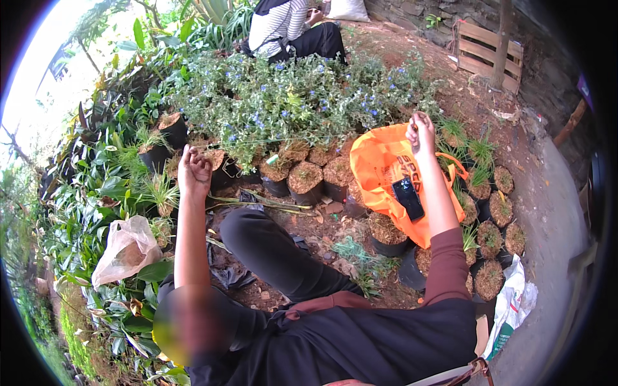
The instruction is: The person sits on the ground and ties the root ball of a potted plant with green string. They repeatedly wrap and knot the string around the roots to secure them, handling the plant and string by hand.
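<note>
My two hands are raised far apart, with a thin green string [280, 141] stretched between them. My left hand [195, 169] pinches one end at the left, above potted grassy plants. The other end is in my right hand [421, 132], beside an orange fabric bag [372, 164]. A black smartphone [409, 199] lies on that bag. Between and below the hands stand black pots with brown fibrous tops [305, 179]; a small pale green object [273, 159] rests on one. A tangle of green string [357, 253] lies on the soil near my leg.
Blue-flowered plants [289, 101] spread ahead, with a seated person [294, 29] beyond. A translucent plastic bag [128, 253] lies among leafy plants at left. More pots [490, 239] and a white sack [507, 304] are at right; a wooden pallet [483, 50] leans near a trunk.
</note>
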`<state>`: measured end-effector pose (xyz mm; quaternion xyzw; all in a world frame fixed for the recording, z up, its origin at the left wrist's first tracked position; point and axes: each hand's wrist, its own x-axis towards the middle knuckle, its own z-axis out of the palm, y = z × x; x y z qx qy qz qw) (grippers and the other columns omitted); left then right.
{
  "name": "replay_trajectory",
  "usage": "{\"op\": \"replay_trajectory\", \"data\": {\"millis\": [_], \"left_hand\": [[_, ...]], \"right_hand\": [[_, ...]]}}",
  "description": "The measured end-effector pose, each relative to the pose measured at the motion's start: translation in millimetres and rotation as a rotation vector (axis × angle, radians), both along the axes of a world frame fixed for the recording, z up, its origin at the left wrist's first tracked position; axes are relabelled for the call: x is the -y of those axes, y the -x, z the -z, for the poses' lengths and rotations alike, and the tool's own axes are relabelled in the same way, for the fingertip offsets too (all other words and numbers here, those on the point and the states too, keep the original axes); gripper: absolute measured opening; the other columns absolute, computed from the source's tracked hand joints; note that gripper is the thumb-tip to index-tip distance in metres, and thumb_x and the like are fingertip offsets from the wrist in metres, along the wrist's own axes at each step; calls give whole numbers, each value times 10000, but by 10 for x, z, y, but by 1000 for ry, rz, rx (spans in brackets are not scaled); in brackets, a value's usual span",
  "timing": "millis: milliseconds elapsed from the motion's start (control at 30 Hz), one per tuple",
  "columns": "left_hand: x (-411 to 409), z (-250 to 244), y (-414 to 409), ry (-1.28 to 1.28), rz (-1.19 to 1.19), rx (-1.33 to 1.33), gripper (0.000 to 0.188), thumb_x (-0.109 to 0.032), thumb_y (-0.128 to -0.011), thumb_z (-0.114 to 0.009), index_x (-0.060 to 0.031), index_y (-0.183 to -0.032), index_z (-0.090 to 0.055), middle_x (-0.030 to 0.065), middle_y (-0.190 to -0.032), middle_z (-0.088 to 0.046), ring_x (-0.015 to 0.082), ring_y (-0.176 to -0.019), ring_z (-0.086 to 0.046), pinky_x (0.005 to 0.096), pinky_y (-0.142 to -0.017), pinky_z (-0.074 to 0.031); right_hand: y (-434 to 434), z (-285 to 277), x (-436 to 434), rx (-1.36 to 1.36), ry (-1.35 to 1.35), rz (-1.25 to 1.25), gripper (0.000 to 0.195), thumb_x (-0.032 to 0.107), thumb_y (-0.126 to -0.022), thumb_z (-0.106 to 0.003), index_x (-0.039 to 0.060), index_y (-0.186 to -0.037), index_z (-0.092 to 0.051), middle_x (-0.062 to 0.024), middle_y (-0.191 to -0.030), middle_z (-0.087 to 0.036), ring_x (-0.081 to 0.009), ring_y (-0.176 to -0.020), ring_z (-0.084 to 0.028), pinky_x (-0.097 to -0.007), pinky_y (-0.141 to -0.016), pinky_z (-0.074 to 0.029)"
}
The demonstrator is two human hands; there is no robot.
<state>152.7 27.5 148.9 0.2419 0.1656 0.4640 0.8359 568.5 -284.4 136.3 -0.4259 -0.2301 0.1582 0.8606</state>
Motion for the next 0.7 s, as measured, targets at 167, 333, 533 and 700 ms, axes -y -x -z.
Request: {"op": "replay_trajectory", "data": {"millis": [167, 333, 533, 700], "left_hand": [[-412, 92, 536, -18, -87, -72, 221, -238, -890, -537, -89, -731, -498, -9, -604, -467, 105, -548, -489, 251, -576, -496], [-748, 372, 1058, 33, -225, -72, 177, -180, -867, -576, -50, -777, -496, 17, -701, -505, 110, -594, -514, 260, -597, -527], [-583, 397, 833, -109, -234, -191, 172, -133, -839, -607, -61, -959, -508, 20, -783, -534, 99, -674, -536, 276, -697, -522], [8, -113, 609, -335, -233, -400, 296, -173, -844, -609, -139, -1112, -488, -24, -896, -555, 61, -731, -527, 237, -712, -475]], "right_hand": [[-1050, 344, 166, 407, 356, 616, 60, 107, -858, -536, 65, -901, -529, -17, -715, -549, -92, -555, -490, -218, -480, -381], [-1505, 160, 445, 533, 780, 958, 53, 71, -815, -541, 27, -843, -550, -89, -755, -613, -188, -688, -589, -320, -632, -454], [-864, -128, -404, 875, 570, 425, 127, 103, -779, -628, 4, -852, -597, -72, -807, -627, -154, -767, -592, -285, -713, -458], [609, -480, -1485, 1182, 468, 110, 156, 161, -660, -740, 54, -728, -649, -75, -846, -565, -219, -911, -526, -344, -812, -413]]}}
